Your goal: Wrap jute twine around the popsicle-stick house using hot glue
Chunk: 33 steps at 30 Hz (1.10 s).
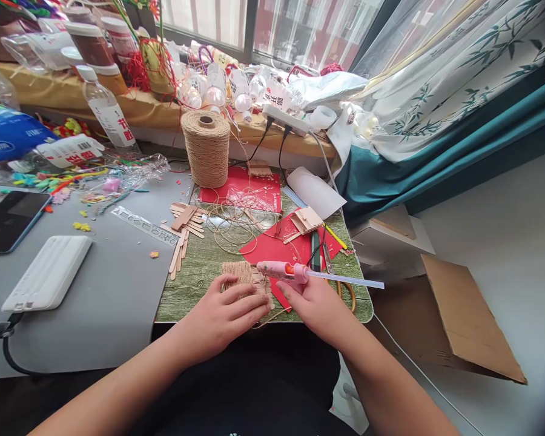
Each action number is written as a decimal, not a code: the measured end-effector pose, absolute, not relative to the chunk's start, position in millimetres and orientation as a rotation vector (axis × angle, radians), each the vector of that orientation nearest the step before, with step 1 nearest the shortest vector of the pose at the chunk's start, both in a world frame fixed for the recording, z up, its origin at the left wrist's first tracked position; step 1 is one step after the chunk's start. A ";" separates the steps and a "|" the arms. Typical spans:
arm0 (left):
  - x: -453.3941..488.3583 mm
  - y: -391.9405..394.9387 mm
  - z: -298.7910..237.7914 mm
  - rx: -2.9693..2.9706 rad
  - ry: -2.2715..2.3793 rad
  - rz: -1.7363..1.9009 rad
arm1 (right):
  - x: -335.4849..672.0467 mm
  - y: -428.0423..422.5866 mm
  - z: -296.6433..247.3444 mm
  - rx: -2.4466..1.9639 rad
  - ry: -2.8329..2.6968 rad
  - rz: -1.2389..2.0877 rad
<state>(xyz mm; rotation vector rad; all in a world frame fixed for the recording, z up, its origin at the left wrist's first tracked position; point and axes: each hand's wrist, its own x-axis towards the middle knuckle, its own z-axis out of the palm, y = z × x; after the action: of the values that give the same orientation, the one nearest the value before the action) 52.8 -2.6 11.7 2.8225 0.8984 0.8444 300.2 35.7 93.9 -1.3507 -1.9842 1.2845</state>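
My right hand [320, 303] is closed around a pink hot glue gun [277, 270]. A long translucent glue stick [349, 279] juts from the gun's rear, and the nozzle points left. Below the nozzle lies a flat piece of craft sticks partly wound with twine [237, 271], near the table's front edge. My left hand [222, 315] rests over this piece with fingers stretched out and somewhat apart; its thumb is hidden. Bare sticks show on the piece's right part, between the hands. A strand of twine trails from it toward the table edge.
Behind the hands stand a large twine spool [206, 148] and loose twine loops. Craft sticks [186, 227], red paper [272, 245], a small wooden box [306, 220] and scissors [345, 293] lie around. A white power bank [48, 272] sits left; a power strip [286, 118] is behind.
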 end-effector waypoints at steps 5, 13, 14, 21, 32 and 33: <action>53.5 -2.3 12.3 2.822 0.897 0.839 | 300.9 34.6 90.8 -1.322 -1.990 1.258; 53.0 -2.2 11.7 2.827 0.899 0.823 | 301.7 33.3 91.2 -1.323 -2.008 1.235; 52.9 -2.2 11.6 2.828 0.898 0.825 | 301.9 33.2 91.8 -1.325 -2.014 1.225; 52.7 -2.8 8.2 2.855 0.917 0.828 | 305.0 31.1 92.4 -1.394 -2.110 1.118; 53.6 -3.9 8.3 2.842 0.912 0.847 | 307.3 30.4 96.8 -1.387 -2.132 1.150; 53.8 -3.9 8.3 2.845 0.912 0.850 | 307.3 30.1 97.2 -1.402 -2.138 1.135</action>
<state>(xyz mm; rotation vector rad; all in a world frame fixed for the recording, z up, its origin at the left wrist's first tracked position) 53.8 -3.9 8.3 2.8454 0.9123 0.8500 307.3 30.1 97.2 -1.4016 -2.1382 1.1346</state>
